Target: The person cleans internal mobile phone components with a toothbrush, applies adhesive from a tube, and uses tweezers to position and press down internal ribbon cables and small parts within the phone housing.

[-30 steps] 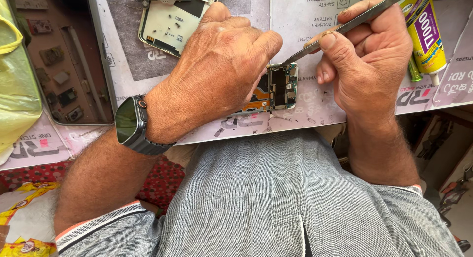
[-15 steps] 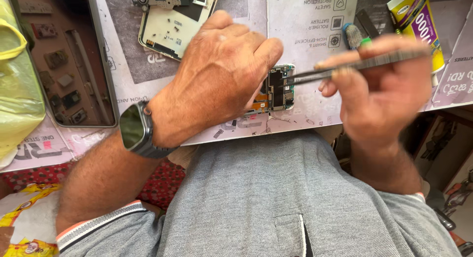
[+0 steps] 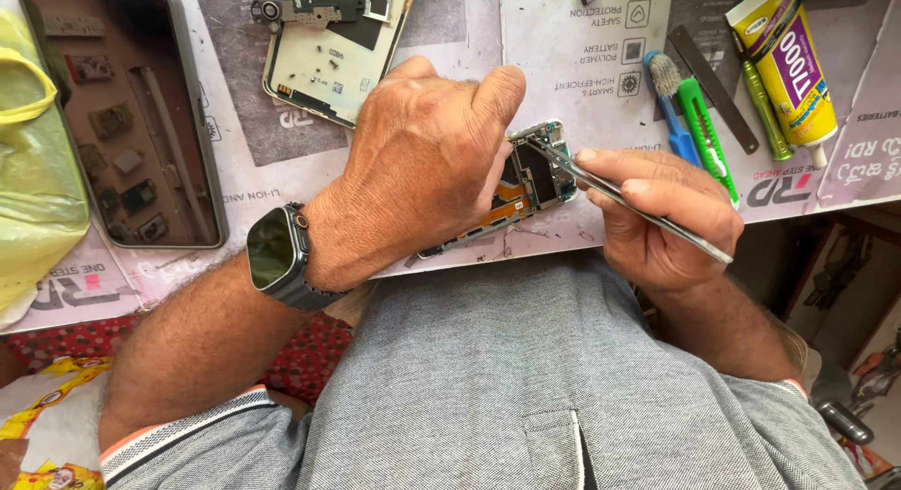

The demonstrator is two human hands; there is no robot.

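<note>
The left hand [image 3: 427,161] pinned the board [image 3: 535,176] to the table [image 3: 582,58], fingers closed over it, steadying it. Right hand [image 3: 662,218] fingers pinched tweezers [image 3: 629,201], tip on the board.

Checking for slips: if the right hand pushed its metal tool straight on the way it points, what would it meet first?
Probably the small circuit board, where the tool held by the right hand already seems to touch; just beyond lies the left hand.

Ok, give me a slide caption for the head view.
Left hand steadies a small circuit board while right hand probes it with tweezers.
</note>
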